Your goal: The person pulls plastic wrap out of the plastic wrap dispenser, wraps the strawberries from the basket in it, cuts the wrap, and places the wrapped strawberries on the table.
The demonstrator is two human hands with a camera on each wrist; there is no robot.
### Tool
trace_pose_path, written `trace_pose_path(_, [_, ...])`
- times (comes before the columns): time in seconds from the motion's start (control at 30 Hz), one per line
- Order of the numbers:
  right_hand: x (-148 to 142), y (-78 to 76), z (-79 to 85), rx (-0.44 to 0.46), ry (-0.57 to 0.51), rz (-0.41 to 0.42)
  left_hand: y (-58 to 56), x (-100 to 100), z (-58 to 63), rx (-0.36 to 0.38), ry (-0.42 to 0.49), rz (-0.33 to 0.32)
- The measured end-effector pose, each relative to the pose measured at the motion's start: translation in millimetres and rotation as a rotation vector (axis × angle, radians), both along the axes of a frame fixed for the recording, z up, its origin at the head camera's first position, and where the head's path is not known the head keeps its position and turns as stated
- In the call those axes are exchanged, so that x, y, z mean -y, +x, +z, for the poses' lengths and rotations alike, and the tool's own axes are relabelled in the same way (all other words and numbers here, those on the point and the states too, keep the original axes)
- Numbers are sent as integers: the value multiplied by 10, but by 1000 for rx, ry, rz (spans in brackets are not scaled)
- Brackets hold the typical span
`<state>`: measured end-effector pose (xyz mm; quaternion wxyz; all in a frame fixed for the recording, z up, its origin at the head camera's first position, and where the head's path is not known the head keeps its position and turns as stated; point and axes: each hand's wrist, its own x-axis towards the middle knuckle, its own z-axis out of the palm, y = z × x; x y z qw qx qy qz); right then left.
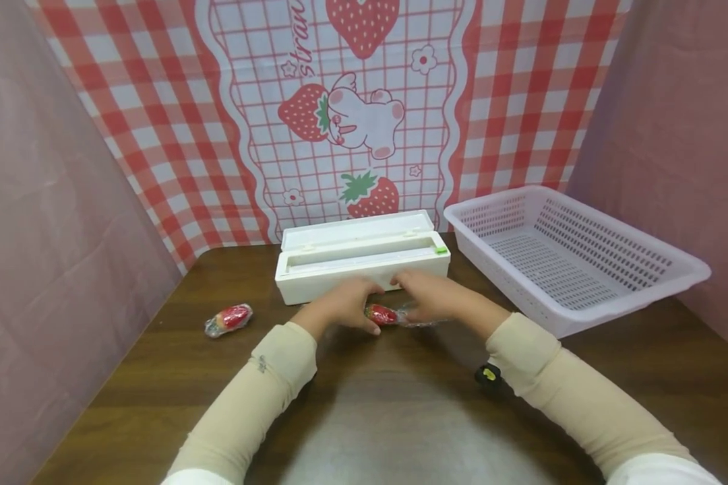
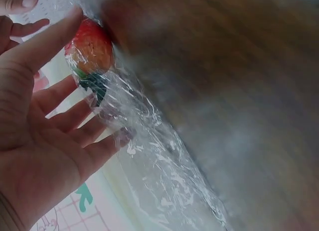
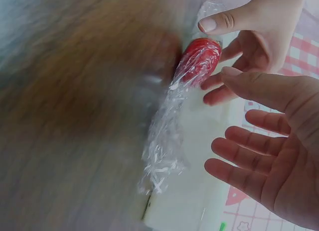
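Observation:
A strawberry [image 1: 381,314] wrapped in clear plastic film lies on the table between the two hands, just in front of a long white box [image 1: 364,273]. In the left wrist view its green leaves show through the film [image 2: 159,166], which trails off in a crumpled strip. My left hand [image 1: 344,304] is around the strawberry's left end, thumb and fingers spread apart. To the right, my right hand [image 1: 433,296] hovers by the loose film with its fingers extended and apart. Whether either hand touches the film is hard to tell.
Another film-wrapped strawberry [image 1: 228,319] lies at the left on the brown table [image 1: 364,417]. The white box has its lid raised at the back and a green piece [image 1: 441,250] on its right end. A white perforated basket [image 1: 558,310] stands at the right.

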<state>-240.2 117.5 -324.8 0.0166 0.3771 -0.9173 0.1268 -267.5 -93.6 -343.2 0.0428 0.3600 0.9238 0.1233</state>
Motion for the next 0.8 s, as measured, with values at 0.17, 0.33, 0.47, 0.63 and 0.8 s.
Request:
trace_pose_path(0.17, [-86, 67, -30, -63, -28, 43, -32, -84, 7, 47, -50, 2])
trace_pose_path(0.33, [-175, 91, -47, -54, -11, 21, -57, -143, 30, 67, -64, -37])
trace_pose_path(0.47, [-213, 101, -42, -46, 6, -8, -64, -169, 46, 60, -68, -61])
trace_pose_path(0.63, [-204, 143, -15, -77, 38, -46, -26, -195, 87, 36, -49, -67])
trace_pose_path(0.8, [-132, 197, 20, -148, 108, -112, 92, -232, 168, -69, -63, -66])
